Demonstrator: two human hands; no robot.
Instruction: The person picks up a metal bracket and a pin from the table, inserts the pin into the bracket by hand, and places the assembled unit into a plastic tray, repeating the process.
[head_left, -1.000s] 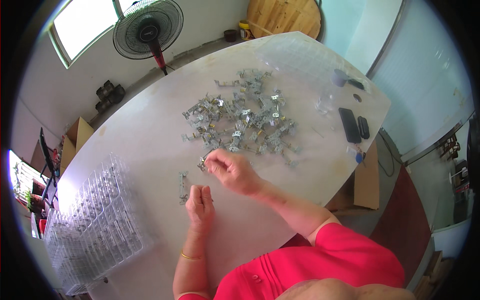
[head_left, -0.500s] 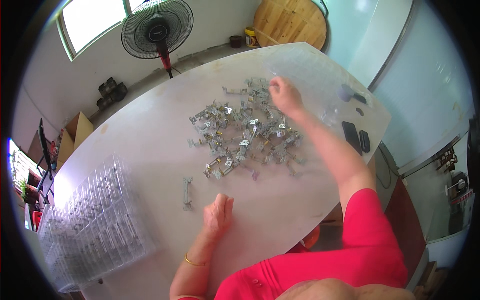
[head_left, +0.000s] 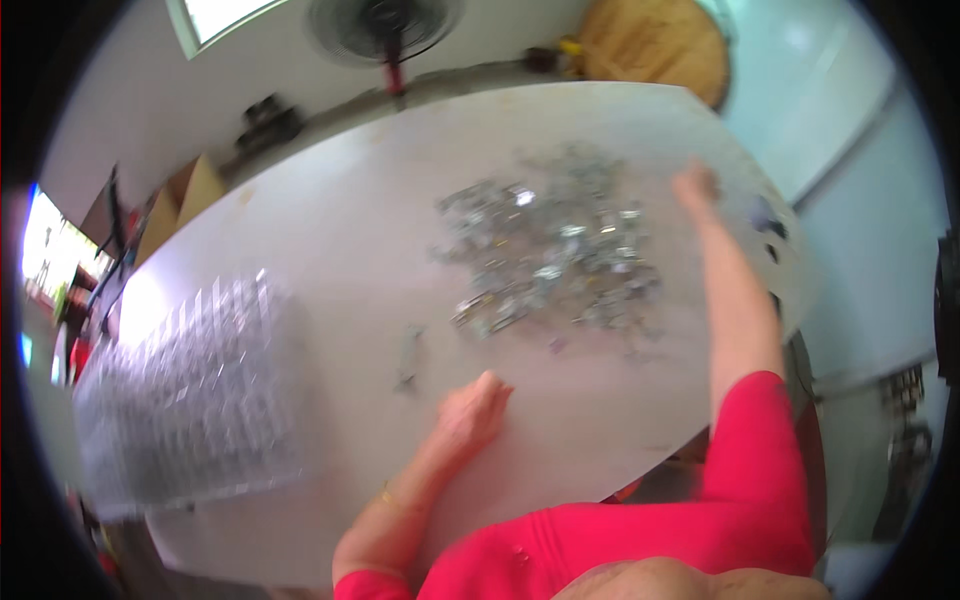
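Observation:
Motion blurs the picture. My left hand (head_left: 472,415) rests on the near part of the table with its fingers curled closed; whatever may be inside them is hidden. Just beyond it and to its left lies a single slim metal bracket (head_left: 409,358). A loose pile of small silvery metal brackets (head_left: 560,250), some with brass-coloured bits, spreads across the middle of the table. My right arm reaches past the pile's right side. Its hand (head_left: 697,183) is over the far right of the table, its fingers too smeared to read.
A stack of clear plastic trays (head_left: 190,400) holding metal parts stands at the left of the pale table (head_left: 330,210). Small dark items (head_left: 768,220) lie by the right edge. Behind the table are a fan (head_left: 390,50), a round wooden board (head_left: 655,50) and a cardboard box (head_left: 185,205).
The whole view has shifted. My right hand has left the far edge of the bracket pile and moved right, away from it. My left hand stays near the single bracket, still closed.

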